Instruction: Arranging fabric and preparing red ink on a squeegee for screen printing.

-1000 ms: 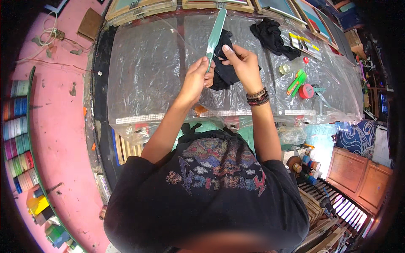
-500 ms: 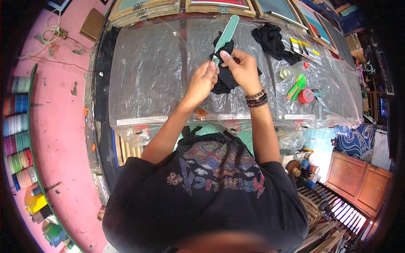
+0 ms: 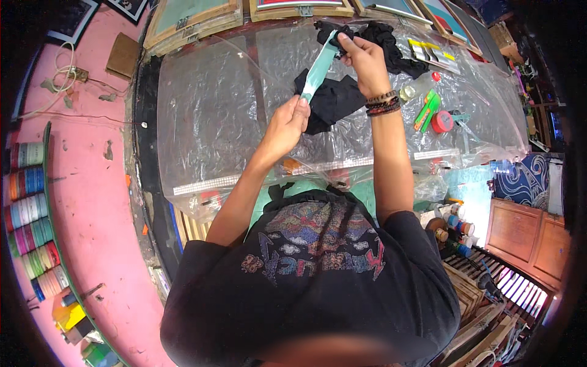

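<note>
- The person is holding a long, flat teal strip (image 3: pixel 319 68) between both hands above the bench (image 3: pixel 202 122); the strip is slanting from lower left up to upper right, clear of the surface.
- The left hand (image 3: pixel 287 125) is closing its fingers around the lower end of the strip, thumb side up; the grip is looking firm and fully closed on it.
- The right hand (image 3: pixel 362 54) is pinching the upper end together with a bunched black cloth (image 3: pixel 333 30); the fingers are curling shut, and how much of the cloth is pressing on the strip I cannot tell.
- A second heap of black cloth (image 3: pixel 333 101) is lying on the clear plastic sheet (image 3: pixel 208 104) just below the strip, between the forearms; more dark fabric (image 3: pixel 394 49) is lying beyond the right hand.
- Judging by this, the step in hand is looking like wiping the strip's upper end with the cloth while the left hand is steadying it.
- The next move is likely calling for the right hand to be drawing the cloth along the strip's length; the left hand would be needing to keep the strip taut and unbent, and perhaps to be turning it for the other face.
- To the right, a red tape roll (image 3: pixel 441 121) and green tools (image 3: pixel 428 110) are lying well apart from the hands; wooden frames (image 3: pixel 195 18) are lining the far edge; coloured rolls (image 3: pixel 30 214) are standing on a shelf at the left.
</note>
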Tool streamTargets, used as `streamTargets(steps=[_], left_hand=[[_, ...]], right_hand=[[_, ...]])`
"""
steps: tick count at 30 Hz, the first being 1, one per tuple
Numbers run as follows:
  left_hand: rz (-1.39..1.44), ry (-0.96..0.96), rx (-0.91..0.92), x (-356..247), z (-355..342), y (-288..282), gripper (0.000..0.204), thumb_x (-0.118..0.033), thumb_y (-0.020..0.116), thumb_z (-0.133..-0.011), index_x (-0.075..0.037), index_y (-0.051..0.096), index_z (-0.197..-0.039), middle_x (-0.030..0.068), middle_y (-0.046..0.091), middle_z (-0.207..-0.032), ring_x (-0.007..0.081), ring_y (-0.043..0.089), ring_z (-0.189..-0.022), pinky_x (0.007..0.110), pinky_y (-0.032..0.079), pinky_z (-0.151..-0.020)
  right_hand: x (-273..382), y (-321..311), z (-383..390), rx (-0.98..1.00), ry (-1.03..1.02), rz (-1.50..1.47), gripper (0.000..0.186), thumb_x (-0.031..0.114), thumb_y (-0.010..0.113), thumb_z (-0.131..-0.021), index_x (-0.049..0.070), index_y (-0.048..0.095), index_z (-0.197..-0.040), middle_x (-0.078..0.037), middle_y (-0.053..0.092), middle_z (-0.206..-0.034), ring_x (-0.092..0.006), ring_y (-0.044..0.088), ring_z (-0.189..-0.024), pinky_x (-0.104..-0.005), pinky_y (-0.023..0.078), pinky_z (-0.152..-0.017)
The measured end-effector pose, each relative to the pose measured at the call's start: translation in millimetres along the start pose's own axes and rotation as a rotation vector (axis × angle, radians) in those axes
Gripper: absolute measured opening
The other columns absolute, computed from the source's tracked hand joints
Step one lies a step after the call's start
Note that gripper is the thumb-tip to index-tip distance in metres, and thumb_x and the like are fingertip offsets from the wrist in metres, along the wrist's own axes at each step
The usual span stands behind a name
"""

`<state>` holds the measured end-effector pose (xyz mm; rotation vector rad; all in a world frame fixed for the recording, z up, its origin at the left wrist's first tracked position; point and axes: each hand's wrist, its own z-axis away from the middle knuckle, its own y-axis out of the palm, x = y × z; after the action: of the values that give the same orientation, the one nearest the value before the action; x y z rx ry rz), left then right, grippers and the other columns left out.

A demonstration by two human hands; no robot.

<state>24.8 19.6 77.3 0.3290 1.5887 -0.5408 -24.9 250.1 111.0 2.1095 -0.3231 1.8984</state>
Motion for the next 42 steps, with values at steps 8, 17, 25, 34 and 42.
streamTargets(steps=[8,17,25,34,42], left_hand=[[0.261,-0.145,-0.091,19,15,-12,0.037,-0.040,0.044,-0.108,-0.009,0.054,-0.091,-0.0080,0.038,-0.067,0.0031,0.032,-0.057,0.022,0.028,-0.051],[0.425,-0.035,-0.186,7,-21,-24,0.053,-0.048,0.037,-0.108,-0.002,0.061,-0.101,-0.0070,0.037,-0.069,0.0038,0.032,-0.061,0.022,0.029,-0.056],[-0.019,-0.007,-0.273,1,-32,-14,0.035,-0.031,0.046,-0.104,0.003,0.055,-0.108,0.0225,0.064,-0.091,0.0340,0.063,-0.086,0.043,0.046,-0.079],[-0.469,0.074,-0.209,-26,-26,-12,0.031,-0.029,0.052,-0.103,0.002,0.054,-0.101,0.0260,0.064,-0.081,0.0450,0.061,-0.075,0.046,0.047,-0.069],[-0.429,0.126,-0.254,-22,-35,-1,0.035,-0.030,0.047,-0.105,0.002,0.056,-0.094,0.0275,0.062,-0.079,0.0484,0.063,-0.078,0.051,0.046,-0.066]], right_hand=[[17,-76,-46,-0.043,-0.005,0.004,0.030,0.033,0.071,-0.093,0.005,0.070,-0.087,0.001,0.065,-0.075,-0.0066,0.051,-0.065,-0.0221,0.038,-0.062],[5,9,40,0.232,-0.084,0.354,0.037,0.032,0.071,-0.093,0.003,0.065,-0.072,0.004,0.050,-0.066,-0.0069,0.040,-0.063,-0.0277,0.032,-0.056],[7,45,62,0.263,-0.089,0.248,0.025,0.022,0.072,-0.092,-0.002,0.071,-0.089,-0.001,0.055,-0.066,-0.0074,0.047,-0.064,-0.0281,0.038,-0.058],[-21,60,63,0.017,-0.101,0.097,0.026,0.023,0.070,-0.094,-0.002,0.068,-0.089,0.003,0.059,-0.067,-0.0040,0.046,-0.062,-0.0257,0.036,-0.054],[-24,65,57,-0.173,-0.096,0.098,0.027,0.022,0.065,-0.096,-0.004,0.064,-0.087,-0.002,0.061,-0.067,-0.0075,0.049,-0.063,-0.0302,0.040,-0.056]])
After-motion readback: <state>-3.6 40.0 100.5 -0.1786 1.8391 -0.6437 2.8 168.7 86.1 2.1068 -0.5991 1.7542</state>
